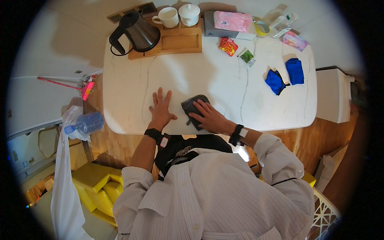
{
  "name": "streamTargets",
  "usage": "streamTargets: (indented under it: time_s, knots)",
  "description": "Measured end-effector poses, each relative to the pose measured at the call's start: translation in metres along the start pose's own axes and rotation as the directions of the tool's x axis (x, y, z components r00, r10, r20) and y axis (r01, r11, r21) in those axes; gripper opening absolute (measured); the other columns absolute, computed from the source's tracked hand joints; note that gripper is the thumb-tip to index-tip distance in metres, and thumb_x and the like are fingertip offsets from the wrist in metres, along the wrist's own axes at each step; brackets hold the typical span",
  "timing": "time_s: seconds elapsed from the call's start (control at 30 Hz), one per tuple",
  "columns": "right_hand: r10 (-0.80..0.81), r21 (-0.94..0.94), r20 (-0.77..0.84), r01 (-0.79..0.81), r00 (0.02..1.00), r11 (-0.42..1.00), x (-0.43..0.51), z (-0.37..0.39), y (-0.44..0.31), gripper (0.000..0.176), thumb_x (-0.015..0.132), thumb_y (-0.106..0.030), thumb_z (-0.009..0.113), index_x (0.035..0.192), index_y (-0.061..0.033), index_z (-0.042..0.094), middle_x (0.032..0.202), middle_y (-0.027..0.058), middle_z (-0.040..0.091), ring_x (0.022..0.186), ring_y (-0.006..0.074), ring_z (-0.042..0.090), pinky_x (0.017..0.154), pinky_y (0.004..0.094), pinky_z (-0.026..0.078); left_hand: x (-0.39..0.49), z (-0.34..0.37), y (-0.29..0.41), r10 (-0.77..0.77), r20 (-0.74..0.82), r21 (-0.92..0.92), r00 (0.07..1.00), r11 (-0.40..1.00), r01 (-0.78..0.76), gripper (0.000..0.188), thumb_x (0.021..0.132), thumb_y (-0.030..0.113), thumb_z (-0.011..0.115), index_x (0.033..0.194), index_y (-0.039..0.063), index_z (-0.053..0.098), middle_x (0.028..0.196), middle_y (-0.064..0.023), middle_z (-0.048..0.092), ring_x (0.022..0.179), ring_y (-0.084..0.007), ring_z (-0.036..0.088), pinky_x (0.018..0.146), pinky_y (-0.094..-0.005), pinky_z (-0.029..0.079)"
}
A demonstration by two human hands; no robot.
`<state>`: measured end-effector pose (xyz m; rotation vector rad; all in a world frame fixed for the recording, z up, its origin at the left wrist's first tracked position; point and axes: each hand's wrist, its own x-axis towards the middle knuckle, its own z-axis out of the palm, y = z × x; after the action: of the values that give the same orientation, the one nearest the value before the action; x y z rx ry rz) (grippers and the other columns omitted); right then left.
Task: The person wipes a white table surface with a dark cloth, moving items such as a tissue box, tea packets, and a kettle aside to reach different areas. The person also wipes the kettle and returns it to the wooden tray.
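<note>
On the white marble-patterned table (228, 99), near its front edge, lies a dark grey folded cloth or pouch (188, 105) with a rounded corner and a small dark tab at its lower left. My right hand (210, 117) rests palm down across it, its thumb and fingers on top. Part of the dark thing is hidden beneath the palm, and I cannot tell whether the hand grips it. To its left, my left hand (162, 110) is spread on the bare tabletop with nothing in it. Both wrists wear black straps.
At the back stand an electric kettle (142, 34), a wooden tray (180, 40), a white mug (168, 17) and a lidded white cup (189, 15). Rightward are a pink tissue pack (233, 21), tape (262, 27), small packets (228, 46), a blue pouch (275, 82) and a folded blue cloth (295, 71).
</note>
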<state>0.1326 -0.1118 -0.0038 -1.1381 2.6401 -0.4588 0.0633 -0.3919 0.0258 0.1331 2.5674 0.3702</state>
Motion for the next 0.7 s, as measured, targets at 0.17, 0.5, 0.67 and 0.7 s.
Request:
streamTargets:
  time_s: [0.17,0.5,0.67,0.7]
  knots:
    - [0.126,0.012,-0.117,-0.126,0.985,0.992,0.060,0.008,-0.009,0.078,0.094,-0.039,0.077,0.161,-0.0173,0.045,0.170,0.0290,0.028,0.159,0.0485,0.024,0.128,0.0579,0.027,-0.001,-0.003,0.001,0.005,-0.010,0.031,1.000,1.000,-0.005,0.129,0.063,0.024,0.102,0.169,0.031,0.030,0.181,-0.0086,0.003,0.165,-0.0428,0.007,0.111,-0.0816,0.035]
    - [0.198,0.036,0.089,-0.202,0.976,0.979,-0.020,0.009,-0.058,0.072,0.099,-0.036,0.074,0.162,-0.0197,0.043,0.173,0.0277,0.023,0.161,0.0469,0.023,0.131,0.0560,0.024,-0.023,-0.017,-0.072,0.071,0.025,0.047,0.997,0.996,-0.072,0.124,0.067,0.028,0.101,0.169,0.029,0.031,0.181,-0.0070,0.004,0.166,-0.0397,0.008,0.116,-0.0785,0.033]
    - [0.317,0.082,-0.060,-0.312,0.946,0.947,0.005,0.031,-0.080,0.075,0.090,-0.038,0.083,0.155,-0.0189,0.050,0.172,0.0271,0.026,0.159,0.0513,0.023,0.127,0.0649,0.026,-0.022,-0.014,-0.081,0.121,0.013,0.089,0.993,0.988,-0.122,0.125,0.068,0.035,0.101,0.170,0.028,0.028,0.181,-0.0080,0.004,0.165,-0.0415,0.007,0.112,-0.0824,0.033]
    - [0.338,0.093,-0.081,-0.331,0.938,0.939,0.017,0.035,-0.083,0.075,0.090,-0.036,0.083,0.155,-0.0187,0.050,0.171,0.0281,0.026,0.159,0.0518,0.023,0.127,0.0653,0.026,-0.022,-0.013,-0.081,0.132,0.009,0.099,0.991,0.986,-0.132,0.126,0.068,0.036,0.101,0.170,0.027,0.027,0.181,-0.0092,0.004,0.165,-0.0425,0.007,0.112,-0.0827,0.033]
